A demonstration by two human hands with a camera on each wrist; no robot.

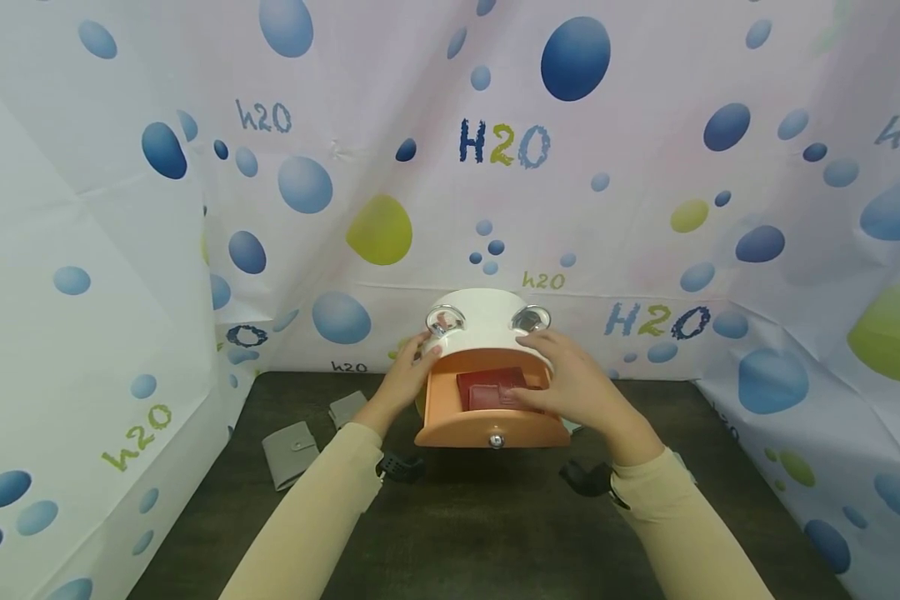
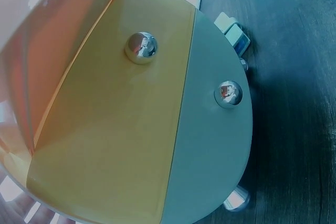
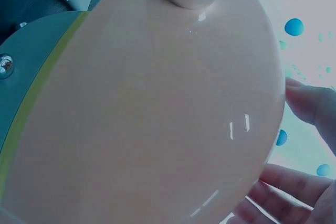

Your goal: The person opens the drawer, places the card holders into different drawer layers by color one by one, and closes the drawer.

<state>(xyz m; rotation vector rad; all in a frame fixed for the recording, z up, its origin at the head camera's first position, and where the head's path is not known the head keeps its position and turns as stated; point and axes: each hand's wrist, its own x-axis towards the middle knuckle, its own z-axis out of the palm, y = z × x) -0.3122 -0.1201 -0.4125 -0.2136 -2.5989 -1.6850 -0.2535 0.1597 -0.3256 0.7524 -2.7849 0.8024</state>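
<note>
A small white cabinet (image 1: pixel 480 312) with two round chrome pieces on top stands at the back of the table. Its orange top drawer (image 1: pixel 457 432) is pulled out, and two red wallets (image 1: pixel 483 397) lie inside, one partly behind the other. My left hand (image 1: pixel 403 382) rests its fingers against the cabinet's left side. Over the drawer's right side reaches my right hand (image 1: pixel 581 390), its thumb by the right end of the front wallet and a finger near the cabinet's top. In the right wrist view its fingers (image 3: pixel 289 182) are spread behind the drawer front.
Below, a yellow drawer (image 2: pixel 115 114) and a teal drawer (image 2: pixel 210 140), both with chrome knobs, are closed. Two grey wallets (image 1: pixel 290 454) lie on the dark table (image 1: pixel 457 533) to the left. A pale item (image 1: pixel 572 427) shows just right of the cabinet. A patterned sheet hangs behind.
</note>
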